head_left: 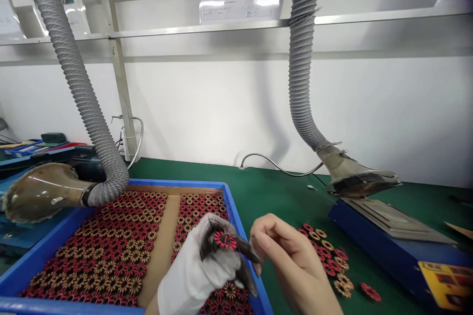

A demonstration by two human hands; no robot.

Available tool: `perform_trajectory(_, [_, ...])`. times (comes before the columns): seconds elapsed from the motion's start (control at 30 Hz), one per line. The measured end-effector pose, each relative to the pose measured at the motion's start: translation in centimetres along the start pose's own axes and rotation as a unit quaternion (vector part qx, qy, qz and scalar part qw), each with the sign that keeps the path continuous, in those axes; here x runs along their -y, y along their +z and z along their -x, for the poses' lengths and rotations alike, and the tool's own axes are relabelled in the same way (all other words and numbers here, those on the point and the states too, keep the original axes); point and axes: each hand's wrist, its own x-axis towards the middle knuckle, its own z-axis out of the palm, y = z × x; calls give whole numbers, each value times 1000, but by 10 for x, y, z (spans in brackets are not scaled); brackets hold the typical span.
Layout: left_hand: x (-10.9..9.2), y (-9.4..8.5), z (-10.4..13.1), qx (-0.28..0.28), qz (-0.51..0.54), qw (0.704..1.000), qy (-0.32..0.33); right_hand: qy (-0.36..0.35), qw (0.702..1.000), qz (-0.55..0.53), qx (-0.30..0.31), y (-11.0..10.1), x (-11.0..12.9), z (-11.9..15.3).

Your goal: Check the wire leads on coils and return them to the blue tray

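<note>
A white glove with darkened fingers covers my left hand (214,261), which grips a small red wound ring (225,240) over the right part of the blue tray (236,209). Beside it, to the right, my bare right hand (291,261) has its thumb and index finger pinched together near the gloved fingertips; whatever lies between them is too small to make out. Rows of red and tan wound rings (107,241) fill the tray on both sides of a bare cardboard strip. A loose pile of similar rings (327,256) lies on the green table right of my right hand.
A blue box with a metal plate (399,236) stands at the right, under a hose nozzle (354,177). Another nozzle (48,192) hangs over the tray's left edge. A thin metal conduit (273,161) curves along the table's back.
</note>
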Motion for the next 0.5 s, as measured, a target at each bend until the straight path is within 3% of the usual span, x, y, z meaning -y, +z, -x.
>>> perform_trajectory(0.1, [-8, 3, 2, -31, -30, 999, -28, -12, 1000, -4, -2, -1, -1, 7])
perform_trajectory(0.23, [-11, 4, 3, -77, 40, 990, -110, -55, 993, 50, -86, 0, 6, 11])
perform_trajectory(0.4, [0, 10, -4, -107, 115, 981, -115, -89, 989, 102, -58, 4, 15, 11])
perform_trajectory(0.47, [1, 16, -8, -66, 277, 942, -179, -97, 988, 113, -34, 5, 17, 11])
perform_trajectory(0.5, [1, 20, -10, -42, 374, 898, -228, -102, 988, 114, -23, 5, 17, 11])
